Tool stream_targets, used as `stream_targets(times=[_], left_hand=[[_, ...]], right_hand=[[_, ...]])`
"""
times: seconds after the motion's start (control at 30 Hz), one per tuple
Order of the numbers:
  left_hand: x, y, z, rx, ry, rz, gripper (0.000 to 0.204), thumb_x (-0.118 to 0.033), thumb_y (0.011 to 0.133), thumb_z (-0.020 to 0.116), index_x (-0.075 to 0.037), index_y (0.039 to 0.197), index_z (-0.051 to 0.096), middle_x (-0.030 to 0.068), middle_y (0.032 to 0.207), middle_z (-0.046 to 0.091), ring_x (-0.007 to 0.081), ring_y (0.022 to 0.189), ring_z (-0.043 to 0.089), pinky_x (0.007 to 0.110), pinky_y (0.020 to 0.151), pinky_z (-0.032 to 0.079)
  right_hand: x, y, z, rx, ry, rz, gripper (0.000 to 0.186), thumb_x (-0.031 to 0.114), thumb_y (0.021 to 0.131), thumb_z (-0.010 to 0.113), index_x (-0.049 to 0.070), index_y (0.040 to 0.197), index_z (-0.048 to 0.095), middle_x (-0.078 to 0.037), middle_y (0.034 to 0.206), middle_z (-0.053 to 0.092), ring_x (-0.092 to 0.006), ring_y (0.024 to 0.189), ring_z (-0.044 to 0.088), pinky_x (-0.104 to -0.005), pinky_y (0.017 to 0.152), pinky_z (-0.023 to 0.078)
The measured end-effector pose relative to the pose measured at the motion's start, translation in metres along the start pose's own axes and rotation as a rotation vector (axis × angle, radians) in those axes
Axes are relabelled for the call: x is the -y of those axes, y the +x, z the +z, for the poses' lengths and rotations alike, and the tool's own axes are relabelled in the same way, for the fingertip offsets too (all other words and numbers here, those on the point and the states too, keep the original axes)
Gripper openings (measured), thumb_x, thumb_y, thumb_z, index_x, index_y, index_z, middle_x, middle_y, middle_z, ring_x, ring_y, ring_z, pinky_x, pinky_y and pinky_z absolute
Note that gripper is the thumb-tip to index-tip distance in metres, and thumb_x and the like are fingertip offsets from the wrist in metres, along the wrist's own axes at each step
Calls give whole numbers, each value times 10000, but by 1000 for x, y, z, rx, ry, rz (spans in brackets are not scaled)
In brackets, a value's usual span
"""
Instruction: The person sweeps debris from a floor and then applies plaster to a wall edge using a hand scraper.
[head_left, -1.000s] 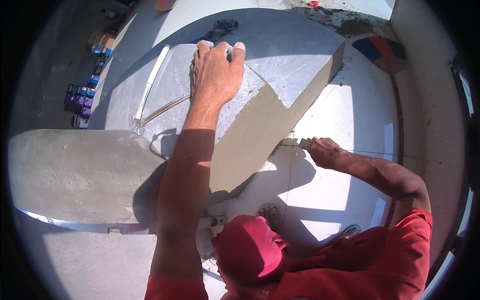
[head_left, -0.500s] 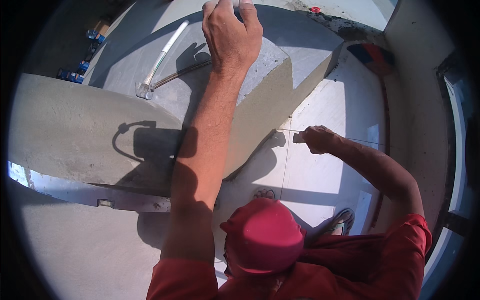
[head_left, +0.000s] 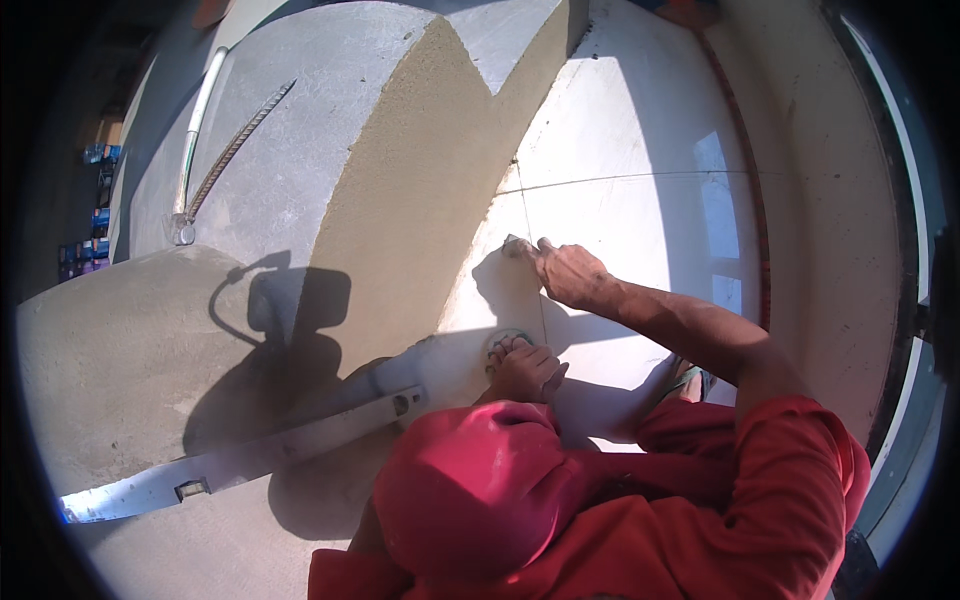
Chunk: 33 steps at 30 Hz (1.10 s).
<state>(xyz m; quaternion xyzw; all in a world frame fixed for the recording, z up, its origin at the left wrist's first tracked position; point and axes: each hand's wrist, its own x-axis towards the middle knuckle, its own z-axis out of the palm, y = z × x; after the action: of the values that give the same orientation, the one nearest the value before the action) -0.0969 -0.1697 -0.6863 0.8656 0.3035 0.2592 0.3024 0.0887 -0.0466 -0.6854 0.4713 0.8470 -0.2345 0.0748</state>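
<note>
My right hand point(head_left: 568, 277) is closed on a small flat grey piece point(head_left: 514, 245), held low over the white tiled floor point(head_left: 600, 130) beside the concrete step point(head_left: 385, 200). The piece's kind cannot be made out, and its shadow falls on the tile just below it. My left hand point(head_left: 528, 373) is down by a sandalled foot point(head_left: 508, 345). Its fingers are partly hidden and blend with the toes, so their pose cannot be told.
A hammer point(head_left: 200, 125) and a ribbed steel bar point(head_left: 240, 150) lie on the grey step top. A long spirit level point(head_left: 290, 442) leans along the curved concrete at lower left. A red-covered head point(head_left: 470, 490) hides the lower middle. A wall point(head_left: 800, 180) rises at right.
My left hand has come down from above the step to near the foot. My right hand has moved left, closer to the step's base. The view has shifted, showing more of the level.
</note>
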Motion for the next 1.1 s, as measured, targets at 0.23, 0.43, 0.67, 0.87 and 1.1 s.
stream_targets(times=[0.23, 0.43, 0.67, 0.87, 1.1], left_hand=[[10, -4, 15, 183, -24, -157, 125, -131, 837, 663, -47, 767, 602, 118, 815, 580, 306, 805, 605, 424, 761, 485], [14, -3, 19, 168, -61, -202, 124, -136, 832, 655, -35, 782, 604, 119, 797, 571, 314, 774, 607, 436, 735, 496], [13, -2, 16, 183, -83, -255, 107, -114, 794, 663, -27, 772, 604, 127, 811, 588, 322, 784, 615, 438, 745, 493], [13, 0, 17, 175, -56, -254, 104, -116, 803, 653, -29, 767, 608, 126, 798, 591, 318, 781, 626, 442, 731, 498], [10, 1, 20, 175, -31, -262, 110, -124, 816, 645, -34, 766, 607, 123, 793, 590, 320, 778, 627, 441, 729, 499]], right_hand=[[2, 28, -7, -38, 89, 93, 480, 109, 962, 471, -33, 1415, 402, -246, 1118, 609, -329, 805, 710, -409, 682, 605], [5, 30, -11, 21, 150, 124, 483, 90, 950, 487, 33, 1426, 429, -238, 1120, 611, -318, 780, 715, -405, 689, 611], [11, 37, -14, 35, 142, 133, 491, 65, 963, 447, 18, 1448, 391, -242, 1124, 607, -309, 784, 715, -405, 691, 612], [13, 48, -7, -30, 138, 132, 499, 57, 964, 437, -7, 1454, 375, -245, 1107, 615, -308, 770, 715, -399, 675, 609], [14, 46, -30, 74, 183, 160, 483, 64, 979, 398, -22, 1454, 397, -235, 1155, 605, -298, 909, 710, -380, 792, 596]])
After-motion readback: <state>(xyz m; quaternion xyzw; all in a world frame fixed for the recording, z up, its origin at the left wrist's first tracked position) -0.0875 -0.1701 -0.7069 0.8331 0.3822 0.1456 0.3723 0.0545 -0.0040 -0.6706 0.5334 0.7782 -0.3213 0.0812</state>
